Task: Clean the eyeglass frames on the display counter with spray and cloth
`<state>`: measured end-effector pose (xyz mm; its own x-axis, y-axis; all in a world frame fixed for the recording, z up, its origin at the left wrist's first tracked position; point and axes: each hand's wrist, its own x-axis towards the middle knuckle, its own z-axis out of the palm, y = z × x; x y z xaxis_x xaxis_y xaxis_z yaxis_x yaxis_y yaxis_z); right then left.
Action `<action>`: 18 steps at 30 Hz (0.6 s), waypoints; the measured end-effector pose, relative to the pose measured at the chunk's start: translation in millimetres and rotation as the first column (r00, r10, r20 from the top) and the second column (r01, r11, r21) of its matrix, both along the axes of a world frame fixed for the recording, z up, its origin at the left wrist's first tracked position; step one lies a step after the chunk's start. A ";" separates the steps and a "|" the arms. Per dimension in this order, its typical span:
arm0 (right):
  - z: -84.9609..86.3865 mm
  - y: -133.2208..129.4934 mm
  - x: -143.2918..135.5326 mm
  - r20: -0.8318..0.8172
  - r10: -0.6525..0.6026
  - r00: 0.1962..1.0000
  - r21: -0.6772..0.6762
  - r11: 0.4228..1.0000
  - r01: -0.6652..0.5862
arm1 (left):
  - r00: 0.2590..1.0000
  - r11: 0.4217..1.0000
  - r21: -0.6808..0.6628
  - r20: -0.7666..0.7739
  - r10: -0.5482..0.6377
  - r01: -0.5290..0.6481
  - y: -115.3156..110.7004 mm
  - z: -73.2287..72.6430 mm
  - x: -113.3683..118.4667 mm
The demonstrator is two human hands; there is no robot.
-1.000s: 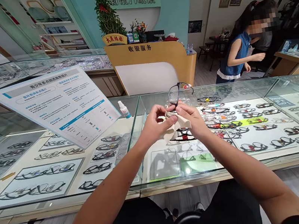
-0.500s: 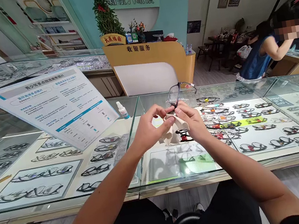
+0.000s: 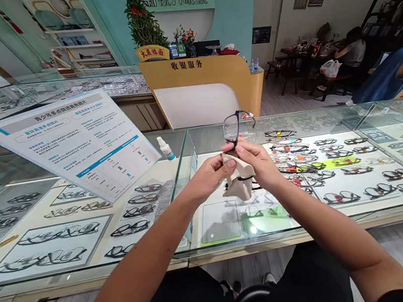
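Note:
Above the glass counter I hold a pair of dark-framed glasses (image 3: 231, 129), one lens raised upright over my fingers. My right hand (image 3: 259, 161) grips the frame near its bridge, fingers closed. Pinched in my left hand (image 3: 211, 174) is a beige cloth (image 3: 240, 171), which wraps the lower lens and hangs down below the hands. That lower lens is hidden by the cloth and fingers. Both hands are close together, nearly touching at the cloth.
The glass display counter (image 3: 240, 248) holds rows of eyeglasses. A small white spray bottle (image 3: 165, 149) stands on it, left of my hands. A printed sheet (image 3: 81, 144) is further left. Beyond are a reception desk (image 3: 248, 87) and a person in blue (image 3: 388, 73) at right.
My left hand has moved slightly down and its fingers have straightened somewhat. The cloth hangs lower and the glasses have turned a little. The person in blue has moved right; another seated person shows behind.

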<state>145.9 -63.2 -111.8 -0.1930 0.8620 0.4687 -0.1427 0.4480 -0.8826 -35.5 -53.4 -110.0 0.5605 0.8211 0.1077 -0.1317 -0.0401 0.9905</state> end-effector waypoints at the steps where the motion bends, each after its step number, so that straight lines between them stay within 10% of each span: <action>1: -1.1 0.8 0.0 -0.014 0.021 1.000 -0.026 0.999 -0.021 | 0.999 0.999 -0.031 0.041 -0.025 0.027 0.0 -1.9 1.1; 18: -3.7 2.4 1.1 -0.124 0.108 0.986 -0.209 0.969 -0.133 | 0.974 0.984 -0.163 0.196 0.110 -0.079 -5.5 -14.8 6.5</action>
